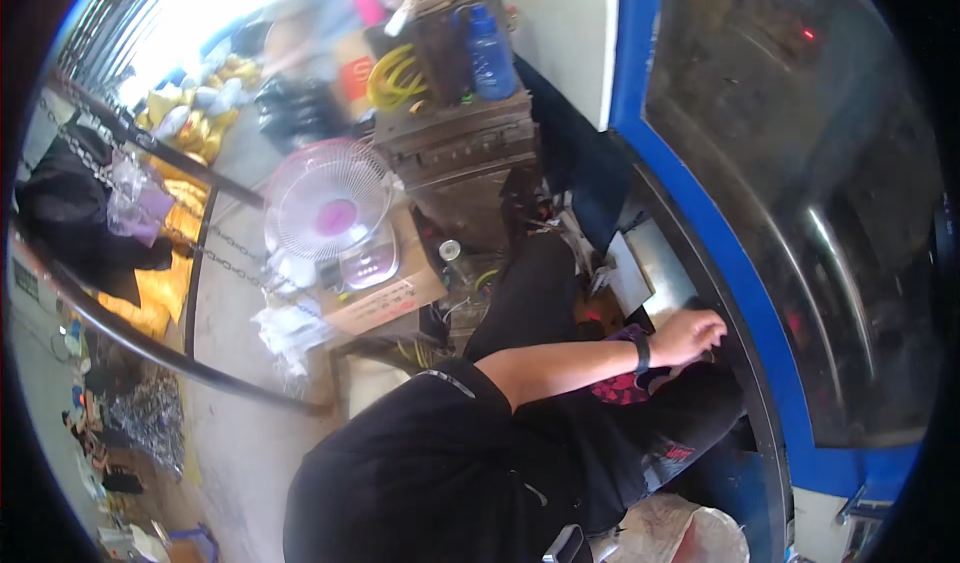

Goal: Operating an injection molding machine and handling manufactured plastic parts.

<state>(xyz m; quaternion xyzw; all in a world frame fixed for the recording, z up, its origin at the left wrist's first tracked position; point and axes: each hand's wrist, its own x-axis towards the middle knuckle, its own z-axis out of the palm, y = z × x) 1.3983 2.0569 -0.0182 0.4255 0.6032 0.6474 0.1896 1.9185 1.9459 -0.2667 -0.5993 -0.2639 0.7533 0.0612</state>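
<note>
From my black short sleeve (470, 388), my left arm reaches right, with a dark band (641, 353) at the wrist. My left hand (688, 337) is closed, fingers curled, above my bent dark-trousered leg (680, 418), near the blue-framed machine. What its fingers hold, if anything, is hidden. Beneath the forearm lies a pink-and-black patterned cloth (618, 391). A pale panel (628, 275) stands just beyond the hand. My right hand is out of view.
A pink-and-white fan (335, 213) sits on a cardboard box (390, 303). Behind it, a cabinet (460, 133) bears a blue bottle (490, 55) and a yellow coiled hose (398, 78). A blue frame (720, 223) with a dark window borders the right. A curved metal bar (150, 348) crosses the left.
</note>
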